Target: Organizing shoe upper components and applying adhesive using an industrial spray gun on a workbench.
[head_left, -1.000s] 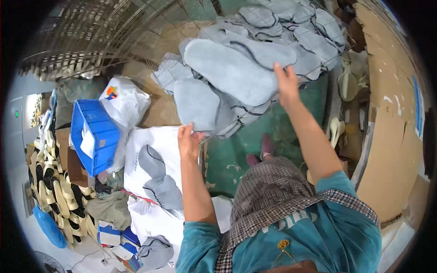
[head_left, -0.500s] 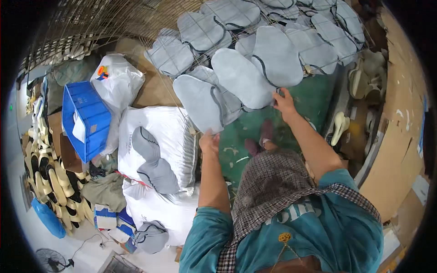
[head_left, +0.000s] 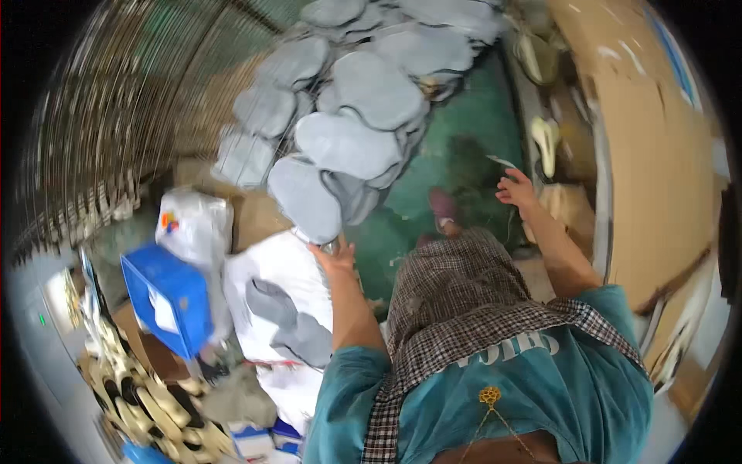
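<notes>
Grey felt-like pieces, cut in the shape of shoe insoles, lie spread in an overlapping heap (head_left: 355,116) across a wire rack and the green floor (head_left: 464,147). The nearest piece (head_left: 305,197) of the heap hangs lowest, its lower end just above the left hand (head_left: 334,255). That hand is raised with the fingers curled up toward the piece's edge; it seems to touch or pinch the tip, but the blur keeps me from telling whether it truly grips it.

The right hand (head_left: 516,189) is held out to the side over the green floor, fingers spread and loose, holding nothing. It sits well apart from the grey heap, near a stack of brown cardboard (head_left: 618,139).

Below the left hand a white sack (head_left: 282,278) lies open-faced, with two more grey pieces (head_left: 290,325) resting on it. Beside the sack to the left stands a blue plastic crate (head_left: 166,298), and above that a white plastic bag (head_left: 193,224). Further down at the left edge lies a pile of pale and dark shoe parts (head_left: 139,387). The person wears a teal shirt (head_left: 541,387) with a checked cloth (head_left: 456,301) draped over the front.
</notes>
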`<state>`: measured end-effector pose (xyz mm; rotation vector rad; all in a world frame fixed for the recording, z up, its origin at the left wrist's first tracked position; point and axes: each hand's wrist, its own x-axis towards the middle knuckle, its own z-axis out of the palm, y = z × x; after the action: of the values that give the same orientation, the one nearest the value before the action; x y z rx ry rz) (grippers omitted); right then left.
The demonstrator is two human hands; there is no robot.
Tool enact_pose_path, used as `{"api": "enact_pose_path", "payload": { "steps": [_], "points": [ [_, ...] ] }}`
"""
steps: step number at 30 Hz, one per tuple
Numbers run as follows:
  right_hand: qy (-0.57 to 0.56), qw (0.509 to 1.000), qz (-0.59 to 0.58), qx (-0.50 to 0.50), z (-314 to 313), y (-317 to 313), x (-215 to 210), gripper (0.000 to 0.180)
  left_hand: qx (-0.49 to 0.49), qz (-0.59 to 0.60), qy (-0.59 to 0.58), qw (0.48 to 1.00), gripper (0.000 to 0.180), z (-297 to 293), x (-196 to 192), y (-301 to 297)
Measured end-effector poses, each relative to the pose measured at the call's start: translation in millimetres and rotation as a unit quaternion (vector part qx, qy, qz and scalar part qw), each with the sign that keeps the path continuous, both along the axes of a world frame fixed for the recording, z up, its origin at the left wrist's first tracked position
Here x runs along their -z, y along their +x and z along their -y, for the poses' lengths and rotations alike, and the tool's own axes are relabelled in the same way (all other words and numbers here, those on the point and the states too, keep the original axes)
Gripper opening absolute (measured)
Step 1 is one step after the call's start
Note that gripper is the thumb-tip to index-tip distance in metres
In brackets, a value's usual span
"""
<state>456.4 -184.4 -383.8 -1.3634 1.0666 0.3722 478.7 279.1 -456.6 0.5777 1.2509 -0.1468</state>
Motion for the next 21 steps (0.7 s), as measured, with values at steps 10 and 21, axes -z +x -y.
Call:
{"api": "enact_pose_path", "payload": {
  "steps": [10,21],
  "points": [
    [-0.029,0.967,-0.003,0.254,17,-267,9,0.023,0.249,-0.046,0.162,0.954,0.032,31,5,68],
    [-0.129,0.868,-0.125,0.463,-102,-620,-84,0.011,0.632,0.293,-0.393,0.601,0.022,372,-292,-128]
  ]
}}
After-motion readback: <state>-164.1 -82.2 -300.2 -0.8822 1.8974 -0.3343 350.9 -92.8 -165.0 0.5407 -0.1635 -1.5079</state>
